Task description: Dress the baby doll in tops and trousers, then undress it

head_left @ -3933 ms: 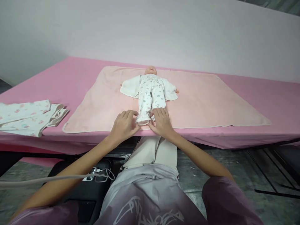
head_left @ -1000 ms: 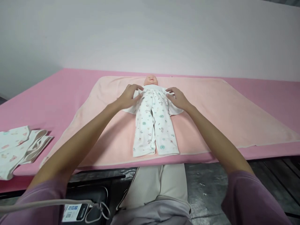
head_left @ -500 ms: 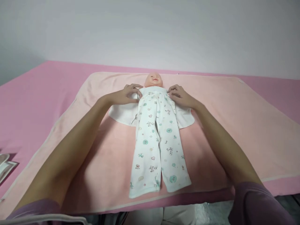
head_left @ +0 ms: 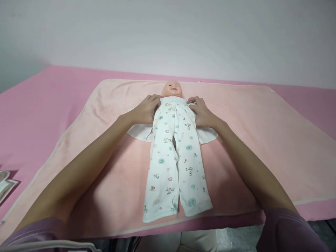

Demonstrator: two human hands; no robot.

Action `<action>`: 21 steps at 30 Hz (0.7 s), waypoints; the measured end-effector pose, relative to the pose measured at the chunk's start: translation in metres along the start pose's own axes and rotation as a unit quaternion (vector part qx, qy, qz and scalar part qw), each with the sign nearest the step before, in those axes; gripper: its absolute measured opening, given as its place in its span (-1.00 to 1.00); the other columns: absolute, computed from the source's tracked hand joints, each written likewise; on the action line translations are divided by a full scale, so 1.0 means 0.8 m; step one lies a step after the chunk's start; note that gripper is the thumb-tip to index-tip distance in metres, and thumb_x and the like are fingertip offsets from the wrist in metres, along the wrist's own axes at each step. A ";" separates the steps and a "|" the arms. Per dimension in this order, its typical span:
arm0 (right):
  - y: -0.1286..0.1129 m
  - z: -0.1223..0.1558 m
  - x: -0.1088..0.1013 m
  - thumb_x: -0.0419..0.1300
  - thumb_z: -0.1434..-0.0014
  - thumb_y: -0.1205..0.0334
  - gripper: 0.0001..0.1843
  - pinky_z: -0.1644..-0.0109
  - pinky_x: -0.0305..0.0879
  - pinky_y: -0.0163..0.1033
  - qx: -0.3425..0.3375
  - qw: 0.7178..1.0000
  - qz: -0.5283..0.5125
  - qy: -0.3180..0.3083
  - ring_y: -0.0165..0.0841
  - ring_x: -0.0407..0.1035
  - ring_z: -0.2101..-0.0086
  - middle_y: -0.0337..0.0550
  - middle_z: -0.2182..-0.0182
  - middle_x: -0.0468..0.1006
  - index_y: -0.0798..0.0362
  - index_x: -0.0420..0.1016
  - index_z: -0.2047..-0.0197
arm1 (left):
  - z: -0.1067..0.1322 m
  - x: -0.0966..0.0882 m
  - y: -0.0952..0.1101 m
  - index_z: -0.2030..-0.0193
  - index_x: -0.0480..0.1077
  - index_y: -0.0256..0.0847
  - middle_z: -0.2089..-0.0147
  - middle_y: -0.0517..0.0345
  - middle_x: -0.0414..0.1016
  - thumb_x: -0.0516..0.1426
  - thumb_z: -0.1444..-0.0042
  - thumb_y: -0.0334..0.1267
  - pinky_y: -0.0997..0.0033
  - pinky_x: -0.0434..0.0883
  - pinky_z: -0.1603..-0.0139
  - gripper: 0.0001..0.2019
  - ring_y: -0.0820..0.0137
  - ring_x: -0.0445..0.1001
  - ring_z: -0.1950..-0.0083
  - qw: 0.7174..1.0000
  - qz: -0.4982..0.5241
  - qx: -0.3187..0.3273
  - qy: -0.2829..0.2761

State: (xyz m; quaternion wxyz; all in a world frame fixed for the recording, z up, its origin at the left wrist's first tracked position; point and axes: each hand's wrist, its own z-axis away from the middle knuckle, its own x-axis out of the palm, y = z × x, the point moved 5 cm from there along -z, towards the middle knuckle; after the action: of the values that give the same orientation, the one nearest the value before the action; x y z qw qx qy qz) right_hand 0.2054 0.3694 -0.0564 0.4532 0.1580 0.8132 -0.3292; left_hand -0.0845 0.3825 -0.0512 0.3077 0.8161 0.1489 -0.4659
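Two hands are on one garment. Your left hand (head_left: 144, 110) and your right hand (head_left: 202, 112) each close on a side of the waistband of the printed baby trousers (head_left: 174, 157). The fingers of both hands are curled in against the cloth at its upper corners, with the palms lying down the garment's flanks. The waistband sits between your two hands, just under the chin of the doll (head_left: 172, 89). The doll lies on its back with its head just beyond your fingertips.

From your hands the two trouser legs run flat and straight back toward you, side by side. Their cuffs lie between your forearms, close to the near edge of the bedding. The fabric is white with small green, pink and dark motifs.

Under your palms and spreading out to either side is the doll's white top (head_left: 136, 131), its sleeves fanned outward past your wrists. Doll and clothes rest on a peach blanket (head_left: 249, 122) that reaches well beyond both hands to left and right. The blanket lies on the pink tabletop (head_left: 39, 101), which shows far out past your left hand and beyond your right.

Well to the left of your left elbow, at the frame's edge, is a corner of folded printed cloth (head_left: 5, 183). Your purple sleeves (head_left: 288, 231) show at the bottom, and a pale wall (head_left: 168, 35) rises behind the doll's head.
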 end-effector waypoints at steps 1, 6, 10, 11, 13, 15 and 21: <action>0.000 0.000 -0.002 0.49 -0.18 -0.05 -0.62 -0.46 0.24 0.40 0.000 1.000 0.001 0.014 0.15 0.20 -0.29 0.12 -0.29 0.33 -0.05 0.52 0.09 | 0.001 -0.001 0.000 0.12 0.29 -0.13 -0.39 -0.31 0.46 0.40 0.00 -0.02 -0.20 0.31 -0.39 -0.54 -0.21 0.41 -0.40 1.000 0.001 -0.002 0.006; 0.000 -0.004 -0.005 0.33 -0.34 0.01 -0.77 -0.43 0.29 0.36 0.027 0.995 0.001 0.101 0.09 0.27 -0.23 0.08 -0.25 0.39 -0.09 0.53 0.01 | 0.001 -0.009 -0.002 0.02 0.29 -0.10 -0.33 -0.14 0.52 0.36 -0.05 -0.04 -0.07 0.41 -0.31 -0.54 -0.04 0.48 -0.29 0.997 0.060 -0.032 0.044; 0.006 -0.003 -0.003 0.24 -0.37 0.14 -0.87 -0.38 0.33 0.31 0.058 0.988 0.027 0.141 0.05 0.29 -0.16 0.07 -0.19 0.44 -0.10 0.47 0.03 | 0.000 -0.004 -0.009 -0.03 0.28 -0.10 -0.27 -0.13 0.53 0.33 -0.04 -0.13 -0.08 0.44 -0.26 -0.54 -0.06 0.49 -0.24 0.997 0.041 -0.057 0.042; 0.009 -0.003 -0.003 0.22 -0.38 0.15 -0.89 -0.37 0.34 0.31 0.070 0.987 0.028 0.145 0.04 0.29 -0.14 0.08 -0.18 0.45 -0.09 0.46 0.04 | 0.000 -0.003 -0.011 -0.02 0.29 -0.11 -0.26 -0.14 0.53 0.32 -0.02 -0.16 -0.11 0.43 -0.27 -0.55 -0.07 0.48 -0.24 0.997 0.030 -0.064 0.036; 0.015 -0.002 -0.006 0.27 -0.34 0.11 -0.86 -0.39 0.33 0.33 0.085 0.987 0.020 0.134 0.05 0.30 -0.14 0.09 -0.16 0.45 -0.08 0.47 0.07 | 0.000 -0.004 -0.014 -0.02 0.30 -0.11 -0.28 -0.15 0.51 0.31 0.02 -0.18 -0.16 0.42 -0.33 -0.54 -0.11 0.46 -0.27 0.997 0.024 -0.073 0.022; 0.016 -0.002 -0.013 0.36 -0.27 0.04 -0.76 -0.47 0.25 0.37 0.080 0.992 -0.005 0.096 0.07 0.30 -0.20 0.08 -0.19 0.46 -0.08 0.52 0.07 | 0.001 -0.011 -0.014 -0.08 0.35 -0.11 -0.34 -0.13 0.50 0.31 0.02 -0.16 -0.16 0.43 -0.37 -0.50 -0.11 0.44 -0.34 0.995 0.060 -0.080 -0.008; 0.016 -0.002 -0.029 0.30 -0.38 -0.04 -0.78 -0.55 0.18 0.37 0.130 0.982 -0.136 0.026 0.05 0.20 -0.45 -0.03 -0.38 0.46 -0.13 0.62 0.02 | 0.009 -0.032 -0.005 -0.12 0.54 0.00 -0.29 0.02 0.59 0.22 -0.31 0.08 0.02 0.52 -0.25 -0.65 0.07 0.56 -0.26 0.956 0.219 -0.182 -0.069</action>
State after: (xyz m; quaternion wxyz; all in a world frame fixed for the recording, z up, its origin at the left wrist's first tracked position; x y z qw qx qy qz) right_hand 0.2240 0.3809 -0.0411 0.3585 0.1118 0.7891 -0.4861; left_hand -0.1045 0.3824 -0.0336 0.5552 0.7245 0.0268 -0.4076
